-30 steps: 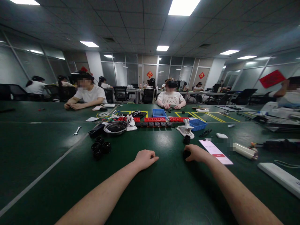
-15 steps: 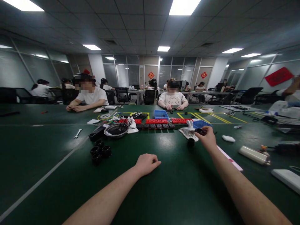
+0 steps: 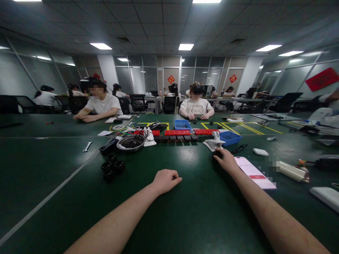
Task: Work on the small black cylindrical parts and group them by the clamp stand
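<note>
My right hand (image 3: 225,159) reaches to the right of centre, its fingers closed around a black round part (image 3: 217,154) low over the table. Just behind it stands a white stand (image 3: 211,143) with an upright clip-like piece. My left hand (image 3: 166,181) rests on the green table near the middle, fingers curled in and nothing visible in them. Left of it sits a cluster of several black cylindrical parts (image 3: 119,166), hollow at the top. Whether a second black part lies under my right fingers is hidden.
Across the middle run red strips (image 3: 177,132) with black blocks before them. A metal bowl (image 3: 131,144), a wrench (image 3: 87,146), blue trays (image 3: 230,138), a pink-white card (image 3: 255,174) and a cream cylinder (image 3: 292,171) lie around. Two people sit opposite.
My right hand has come down and slightly nearer with the black round part, to where another stood on the table. My left hand stays in place. The view has tilted slightly.
</note>
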Demonstrator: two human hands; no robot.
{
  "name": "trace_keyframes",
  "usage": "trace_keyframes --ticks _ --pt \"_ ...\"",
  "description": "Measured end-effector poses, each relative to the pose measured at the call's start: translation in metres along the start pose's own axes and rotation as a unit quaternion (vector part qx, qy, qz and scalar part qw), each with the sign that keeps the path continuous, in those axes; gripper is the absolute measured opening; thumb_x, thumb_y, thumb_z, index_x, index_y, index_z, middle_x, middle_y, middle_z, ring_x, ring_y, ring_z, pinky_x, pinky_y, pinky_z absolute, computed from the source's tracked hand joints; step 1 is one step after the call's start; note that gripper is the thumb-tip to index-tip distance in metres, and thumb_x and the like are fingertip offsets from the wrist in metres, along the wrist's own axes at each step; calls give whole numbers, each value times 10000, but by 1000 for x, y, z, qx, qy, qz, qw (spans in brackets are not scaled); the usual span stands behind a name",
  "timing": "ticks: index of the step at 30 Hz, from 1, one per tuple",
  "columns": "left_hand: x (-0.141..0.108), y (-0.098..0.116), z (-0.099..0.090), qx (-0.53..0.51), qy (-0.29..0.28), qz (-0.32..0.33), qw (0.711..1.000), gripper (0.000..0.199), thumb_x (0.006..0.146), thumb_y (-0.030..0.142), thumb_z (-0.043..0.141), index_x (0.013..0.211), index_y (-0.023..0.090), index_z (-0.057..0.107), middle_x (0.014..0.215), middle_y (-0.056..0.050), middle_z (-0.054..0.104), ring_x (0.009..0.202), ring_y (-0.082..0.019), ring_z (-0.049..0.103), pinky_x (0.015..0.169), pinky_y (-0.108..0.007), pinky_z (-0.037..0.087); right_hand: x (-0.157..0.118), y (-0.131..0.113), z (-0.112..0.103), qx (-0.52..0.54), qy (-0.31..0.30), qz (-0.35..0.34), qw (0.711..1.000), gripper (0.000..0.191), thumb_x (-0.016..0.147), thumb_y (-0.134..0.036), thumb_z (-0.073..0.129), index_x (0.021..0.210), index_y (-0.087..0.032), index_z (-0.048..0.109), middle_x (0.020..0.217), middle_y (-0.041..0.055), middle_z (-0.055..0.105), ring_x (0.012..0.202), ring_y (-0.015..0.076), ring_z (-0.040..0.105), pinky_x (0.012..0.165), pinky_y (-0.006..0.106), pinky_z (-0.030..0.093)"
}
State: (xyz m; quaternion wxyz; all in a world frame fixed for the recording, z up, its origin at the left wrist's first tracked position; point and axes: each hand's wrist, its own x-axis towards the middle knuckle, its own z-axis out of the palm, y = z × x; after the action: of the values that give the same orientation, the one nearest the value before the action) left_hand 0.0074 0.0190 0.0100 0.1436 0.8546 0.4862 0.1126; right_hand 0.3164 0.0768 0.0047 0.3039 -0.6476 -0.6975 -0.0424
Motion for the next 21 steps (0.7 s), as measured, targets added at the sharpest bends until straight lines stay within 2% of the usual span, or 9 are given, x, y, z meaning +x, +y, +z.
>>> trace_keyframes --ticks 2,7,9,11,13,14,17,20,21 --pt "0 1 0 3 2 1 1000 399 754 530 329 767 234 596 697 0 590 671 -154 536 533 -229 354 -2 2 4 -13 -19 9 1000 364 693 -290 493 1030 -152 494 1023 94 527 955 210 482 828 307 356" --pt "-2 3 -2 2 -3 -5 1000 385 757 522 332 776 240 593 696 0 593 669 -158 542 518 -226 356 -5 3 4 7 -7 26 1000 479 687 -321 511 1125 -152 414 1081 93 506 968 212 478 815 314 365" --pt "-2 4 -3 3 -7 -6 1000 384 758 519 334 780 236 593 706 -2 594 678 -157 545 520 -224 359 -5 -1 -2 16 33 23 999 528 680 -363 518 1143 -142 395 1084 103 502 982 223 463 821 320 355" --pt "-2 3 -3 6 -8 -7 1000 383 758 517 338 775 230 593 704 -2 593 676 -154 546 520 -223 357 -4 -13 -11 18 104 13 994 468 706 -397 481 1092 -135 441 1055 108 510 988 224 446 837 320 332" --pt "-1 3 -2 9 -3 -5 1000 381 757 516 339 765 230 592 693 2 590 664 -151 545 517 -224 352 -5 -31 -18 21 155 -5 988 334 768 -396 387 954 -156 524 983 92 538 955 209 452 835 310 317" --pt "-1 3 -2 8 -1 -3 1000 380 758 515 339 762 231 591 690 4 589 662 -150 544 518 -224 350 -7 -43 -19 22 156 -16 987 316 790 -392 343 837 -166 559 925 85 556 917 204 466 819 306 318" --pt "-1 3 -3 3 -2 -1 1000 374 757 511 342 756 232 591 694 6 590 672 -147 545 523 -220 350 -21 -81 -9 23 30 -45 998 481 832 -383 215 513 -177 509 595 59 545 648 172 496 646 274 348" --pt "-1 3 -3 10 1 -11 1000 355 753 500 362 749 228 591 691 7 592 679 -148 549 529 -218 349 -39 -110 15 37 -130 -101 986 498 835 -398 196 495 -180 486 509 25 514 505 137 460 523 244 312" --pt "-2 3 -2 14 3 -12 1000 348 752 496 368 749 228 591 691 8 593 680 -149 549 531 -219 349 -43 -115 23 42 -146 -117 982 495 835 -402 194 506 -180 489 520 22 522 512 136 468 524 239 308"
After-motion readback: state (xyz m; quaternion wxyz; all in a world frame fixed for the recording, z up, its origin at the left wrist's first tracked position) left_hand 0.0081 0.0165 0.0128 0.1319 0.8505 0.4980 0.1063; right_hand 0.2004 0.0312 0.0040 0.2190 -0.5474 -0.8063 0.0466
